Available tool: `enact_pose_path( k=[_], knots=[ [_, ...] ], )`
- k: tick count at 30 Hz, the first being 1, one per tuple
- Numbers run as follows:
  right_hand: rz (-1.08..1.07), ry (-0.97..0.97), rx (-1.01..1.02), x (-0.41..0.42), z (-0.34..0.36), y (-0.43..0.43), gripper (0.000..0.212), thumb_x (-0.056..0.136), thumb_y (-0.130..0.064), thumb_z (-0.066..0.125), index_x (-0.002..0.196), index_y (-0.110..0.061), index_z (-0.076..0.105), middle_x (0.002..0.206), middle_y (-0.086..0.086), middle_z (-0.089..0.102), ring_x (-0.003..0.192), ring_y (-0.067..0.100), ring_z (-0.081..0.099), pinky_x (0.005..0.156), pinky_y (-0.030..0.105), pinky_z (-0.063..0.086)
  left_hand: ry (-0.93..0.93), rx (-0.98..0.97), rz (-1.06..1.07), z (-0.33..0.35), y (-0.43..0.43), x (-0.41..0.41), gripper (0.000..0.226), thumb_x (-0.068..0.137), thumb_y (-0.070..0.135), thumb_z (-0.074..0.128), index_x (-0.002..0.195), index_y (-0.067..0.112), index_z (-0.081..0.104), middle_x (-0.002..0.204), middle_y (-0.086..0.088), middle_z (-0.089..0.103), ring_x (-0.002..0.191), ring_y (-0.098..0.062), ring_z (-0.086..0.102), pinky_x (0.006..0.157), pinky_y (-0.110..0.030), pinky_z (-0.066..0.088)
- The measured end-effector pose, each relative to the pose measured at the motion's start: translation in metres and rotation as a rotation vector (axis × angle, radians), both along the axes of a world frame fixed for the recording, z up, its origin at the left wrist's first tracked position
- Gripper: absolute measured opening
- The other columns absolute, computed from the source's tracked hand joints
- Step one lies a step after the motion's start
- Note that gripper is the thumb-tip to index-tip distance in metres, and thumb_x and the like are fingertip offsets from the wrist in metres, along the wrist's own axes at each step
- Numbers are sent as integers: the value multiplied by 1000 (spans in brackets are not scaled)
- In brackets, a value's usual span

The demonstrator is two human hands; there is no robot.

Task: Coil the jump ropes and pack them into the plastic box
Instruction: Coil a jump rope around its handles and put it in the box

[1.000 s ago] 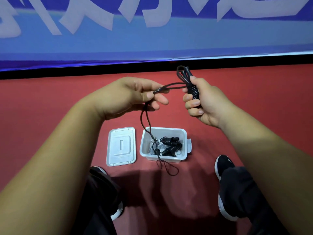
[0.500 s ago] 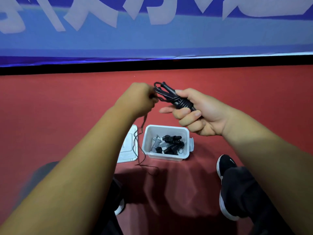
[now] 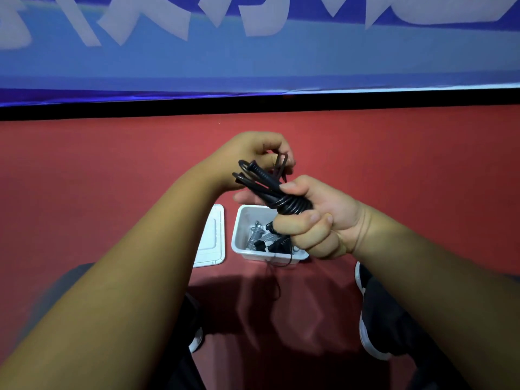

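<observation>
The right hand is fisted round a coiled black rope, held above the box, with its handles jutting past the thumb. Just behind, the left hand pinches a loop of that rope. The box stands on the red floor with other ropes inside and the lid beside its left edge.

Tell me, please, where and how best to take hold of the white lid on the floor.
Probably by its near short edge, coming from the person's side. The lid lies flat on the floor, so only its rim offers a pinch; its right long edge sits close beside the plastic box, leaving little finger room, and its left part is hidden behind the left forearm.
</observation>
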State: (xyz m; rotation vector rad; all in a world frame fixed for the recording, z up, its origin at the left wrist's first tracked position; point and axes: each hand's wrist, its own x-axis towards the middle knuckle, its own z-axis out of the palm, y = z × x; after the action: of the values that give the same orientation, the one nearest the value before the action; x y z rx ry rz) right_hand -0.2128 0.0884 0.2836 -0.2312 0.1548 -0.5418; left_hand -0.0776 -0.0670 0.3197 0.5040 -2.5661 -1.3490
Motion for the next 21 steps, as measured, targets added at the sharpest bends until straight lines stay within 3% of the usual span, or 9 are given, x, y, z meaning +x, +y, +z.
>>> enact_pose_path(
  k=[3, 5, 9, 13, 15, 18, 21],
  knots=[
    [-32, 245, -139, 1, 2, 0, 41, 101, -35, 59, 142, -30, 60, 65, -4, 31, 43, 3, 26, 39, 10, 19, 79, 181, 54, 11, -1, 2, 6, 99, -2, 64, 102, -3, 69, 108, -15, 78, 105, -29, 76, 94, -42, 61],
    [-101, 480, -143, -1, 6, 0, 33, 98, -38, 59, 125, -23, 69, 65, -5, 34, 43, 1, 23, 38, 11, 16, 111, 181, 67, 19, -2, 6, 8, 97, -4, 65, 99, 0, 70, 105, -16, 78, 105, -34, 75, 94, -46, 61],
    [-302, 800, -96, -4, 8, -5, 32, 97, -42, 57, 115, -17, 65, 71, -5, 34, 44, -1, 24, 38, 15, 9, 151, 5, 136, 30, -8, 12, 10, 91, -2, 73, 95, 7, 76, 98, -14, 78, 101, -35, 74, 94, -48, 61],
    [-516, 899, -79, -9, 4, -12, 38, 106, -49, 52, 118, -15, 64, 72, -3, 42, 47, 1, 26, 40, 17, 11, 183, -328, 174, 32, -17, 17, 9, 87, 12, 81, 94, 18, 78, 93, 4, 77, 92, -13, 73, 90, -41, 58],
    [-646, 902, -54, -10, 0, -17, 42, 107, -52, 50, 119, -15, 63, 72, -2, 44, 49, 1, 27, 40, 16, 14, 163, -560, 164, 34, -20, 19, 12, 85, 14, 81, 96, 20, 80, 92, 4, 74, 88, -15, 70, 84, -39, 55],
    [-823, 914, -16, -12, -4, -22, 44, 107, -54, 51, 120, -14, 62, 73, 0, 48, 51, 5, 31, 39, 17, 20, -15, -804, 106, 29, -31, 20, 25, 85, 5, 79, 105, 19, 81, 91, -3, 73, 86, -26, 68, 79, -40, 54],
    [-943, 961, 24, -10, -6, -27, 46, 108, -54, 50, 125, -12, 63, 73, 2, 55, 53, 10, 37, 40, 21, 24, -250, -773, 144, 15, -30, 16, 31, 81, 8, 81, 103, 29, 76, 88, 6, 73, 86, -22, 67, 78, -41, 57]
  ],
)
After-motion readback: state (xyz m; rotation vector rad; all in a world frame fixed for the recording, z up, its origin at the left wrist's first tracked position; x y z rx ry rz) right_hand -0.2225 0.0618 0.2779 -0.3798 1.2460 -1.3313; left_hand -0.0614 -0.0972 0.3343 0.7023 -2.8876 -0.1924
